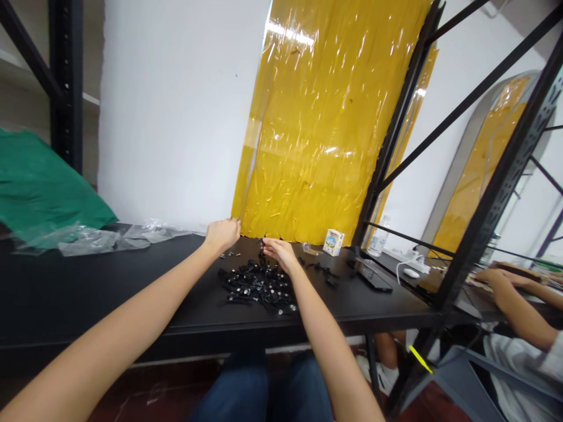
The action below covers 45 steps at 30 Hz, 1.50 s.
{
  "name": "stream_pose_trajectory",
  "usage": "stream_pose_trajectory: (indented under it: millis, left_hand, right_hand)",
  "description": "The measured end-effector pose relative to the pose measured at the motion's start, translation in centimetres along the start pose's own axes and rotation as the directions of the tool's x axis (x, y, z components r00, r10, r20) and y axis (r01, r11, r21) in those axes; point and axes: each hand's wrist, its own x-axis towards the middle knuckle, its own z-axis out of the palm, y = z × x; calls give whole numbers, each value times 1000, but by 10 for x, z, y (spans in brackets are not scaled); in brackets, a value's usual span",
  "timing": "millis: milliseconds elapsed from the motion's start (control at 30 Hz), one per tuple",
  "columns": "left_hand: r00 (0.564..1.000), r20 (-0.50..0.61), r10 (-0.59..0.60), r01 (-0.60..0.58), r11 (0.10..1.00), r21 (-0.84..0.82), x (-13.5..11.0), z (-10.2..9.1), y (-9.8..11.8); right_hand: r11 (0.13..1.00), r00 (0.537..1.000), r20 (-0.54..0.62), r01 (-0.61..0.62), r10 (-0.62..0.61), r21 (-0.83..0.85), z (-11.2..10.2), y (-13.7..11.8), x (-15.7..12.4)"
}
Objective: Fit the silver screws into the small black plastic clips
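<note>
The left hand (222, 234) is curled against the lower edge of an amber plastic sheet (308, 129), and its grip can't be made out. The right hand (280, 253) has its fingers together, reaching for a small black piece (263, 246), though any pinch is unclear. A heap of black parts with metal discs (257, 286) lies just below the hands on the black counter (109, 275).

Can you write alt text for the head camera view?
The person's right hand touches a heap of small black plastic parts on a black tabletop, while the left hand meets a glossy yellow plastic sheet.
</note>
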Motion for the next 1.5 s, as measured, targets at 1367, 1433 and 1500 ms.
stream_pose_trajectory:
  millis: [1367,1433,1500]
  left_hand:
    - [914,-108,391,-379,726,-574,-11,22,32]
    - [919,-130,373,-381,749,-542,-10,20,32]
    - [920,-150,362,-385,764,-518,-10,19,31]
  right_hand:
    - [962,981,38,-194,190,193,5,-6,-7]
    - [961,978,54,-206,199,183,5,-6,-7]
    - [965,981,62,-193,185,176,5,-6,-7]
